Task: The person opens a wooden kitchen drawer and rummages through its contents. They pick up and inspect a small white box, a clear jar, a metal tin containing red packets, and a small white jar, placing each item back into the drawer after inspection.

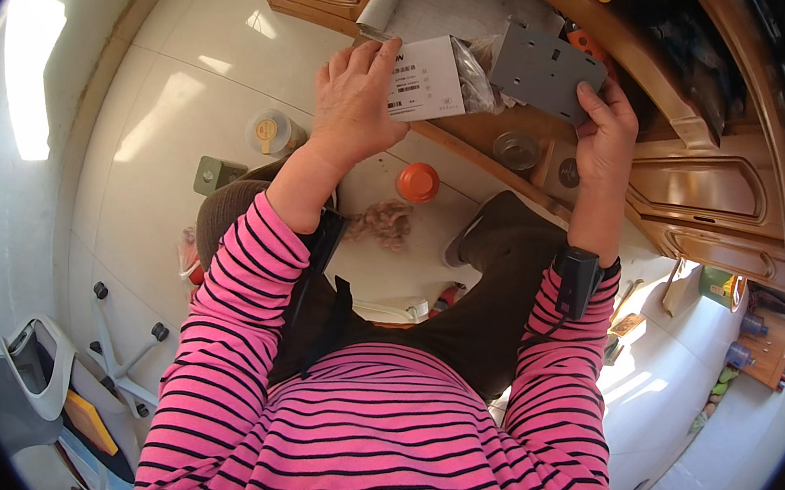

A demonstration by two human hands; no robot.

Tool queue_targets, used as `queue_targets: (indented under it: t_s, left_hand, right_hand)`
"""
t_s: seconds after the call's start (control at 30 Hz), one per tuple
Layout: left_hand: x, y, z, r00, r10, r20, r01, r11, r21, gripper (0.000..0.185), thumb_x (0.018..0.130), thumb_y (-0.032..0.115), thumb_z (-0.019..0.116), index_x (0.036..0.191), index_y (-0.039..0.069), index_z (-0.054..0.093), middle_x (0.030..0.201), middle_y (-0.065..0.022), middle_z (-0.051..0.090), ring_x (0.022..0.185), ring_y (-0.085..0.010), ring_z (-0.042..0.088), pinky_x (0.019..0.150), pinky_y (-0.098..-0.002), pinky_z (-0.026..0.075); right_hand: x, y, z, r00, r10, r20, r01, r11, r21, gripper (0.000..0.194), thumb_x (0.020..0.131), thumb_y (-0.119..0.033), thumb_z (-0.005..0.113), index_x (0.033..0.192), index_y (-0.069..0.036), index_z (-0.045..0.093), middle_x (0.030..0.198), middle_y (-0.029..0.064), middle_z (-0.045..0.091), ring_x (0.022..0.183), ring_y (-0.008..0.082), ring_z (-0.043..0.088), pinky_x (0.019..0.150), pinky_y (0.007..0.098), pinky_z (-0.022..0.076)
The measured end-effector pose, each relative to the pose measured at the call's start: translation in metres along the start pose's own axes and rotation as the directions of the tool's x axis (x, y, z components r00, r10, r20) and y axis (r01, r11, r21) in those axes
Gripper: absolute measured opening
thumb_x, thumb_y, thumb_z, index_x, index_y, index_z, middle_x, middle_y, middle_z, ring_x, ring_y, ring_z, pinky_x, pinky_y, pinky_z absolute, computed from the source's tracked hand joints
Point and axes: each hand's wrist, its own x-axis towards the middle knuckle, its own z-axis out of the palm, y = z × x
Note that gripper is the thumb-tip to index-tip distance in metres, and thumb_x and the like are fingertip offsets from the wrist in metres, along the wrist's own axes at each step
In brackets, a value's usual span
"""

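My left hand (359, 92) grips the left end of a white printed cardboard box (432, 90), its fingers over the near edge. Clear plastic wrapping (475, 84) shows at the box's right end. A flat grey plate (547, 70) with small slots and holes is in my right hand (608, 124), the thumb on its face and the fingers behind. Both things are held up in front of the open lower cabinet (549, 147). Whether the wrapping belongs to the box or lies behind it I cannot tell.
On the tiled floor stand a lidded plastic tub (274, 132), a green box (217, 176) and an orange-lidded container (418, 182). A brownish heap (384, 224) lies between my feet. A clear bowl (517, 149) rests at the cabinet. A wheeled chair base (121, 366) is at lower left.
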Motion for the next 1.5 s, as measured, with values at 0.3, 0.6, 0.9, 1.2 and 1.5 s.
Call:
queue_targets:
  t_s: [0.3,0.6,0.9,1.2,1.5]
  left_hand:
    - [0.001,-0.001,0.002,0.997,0.037,-0.071,-0.049,0.985,-0.165,0.085,0.057,0.016,0.075,0.135,0.011,0.041,0.129,-0.0133,0.048,0.119,-0.0353,0.041,0.102,-0.0469,0.032]
    - [0.001,0.0,0.004,0.999,-0.024,-0.047,0.018,0.991,-0.133,0.086,0.057,0.018,0.076,0.136,0.009,0.041,0.129,-0.0133,0.048,0.118,-0.0355,0.042,0.101,-0.0464,0.034]
    - [0.0,0.004,0.006,0.997,0.001,-0.082,-0.003,1.0,-0.024,0.084,0.06,0.024,0.079,0.134,0.009,0.042,0.129,-0.0126,0.049,0.117,-0.0346,0.043,0.099,-0.0467,0.033]
    - [-0.001,0.004,0.003,0.99,0.059,-0.125,-0.064,0.997,-0.039,0.088,0.057,0.018,0.08,0.135,0.011,0.042,0.129,-0.0122,0.048,0.119,-0.0339,0.042,0.102,-0.0456,0.033]
    - [0.0,0.003,0.001,0.995,0.004,-0.096,-0.013,0.996,-0.091,0.09,0.055,0.016,0.078,0.136,0.012,0.041,0.13,-0.0126,0.047,0.121,-0.0341,0.041,0.103,-0.0449,0.032]
  right_hand:
    - [0.008,-0.003,-0.013,0.993,0.113,-0.045,-0.103,0.978,0.179,0.028,0.083,-0.008,0.062,0.109,0.001,0.06,0.101,0.0064,0.063,0.091,0.0156,0.058,0.074,0.0286,0.0418]
    - [0.003,-0.012,-0.011,0.997,0.062,0.036,-0.07,0.952,0.299,0.03,0.083,-0.007,0.059,0.112,-0.001,0.056,0.113,0.0109,0.061,0.105,0.0236,0.058,0.092,0.0389,0.0443]
    - [-0.033,-0.01,0.028,0.813,0.124,0.569,-0.093,0.992,-0.083,0.035,0.081,-0.001,0.064,0.116,0.001,0.056,0.115,0.0116,0.06,0.096,0.0164,0.061,0.089,0.0306,0.0476]
    - [-0.027,-0.016,0.021,0.888,0.251,0.385,-0.178,0.96,-0.216,0.041,0.08,-0.006,0.066,0.119,0.0,0.052,0.094,0.0031,0.06,0.083,0.0095,0.057,0.073,0.021,0.0445]
    - [-0.013,-0.022,-0.009,0.755,0.173,0.632,-0.154,0.984,-0.085,0.041,0.073,0.0,0.07,0.112,-0.003,0.055,0.114,0.0073,0.059,0.096,0.0115,0.056,0.087,0.0234,0.0428]
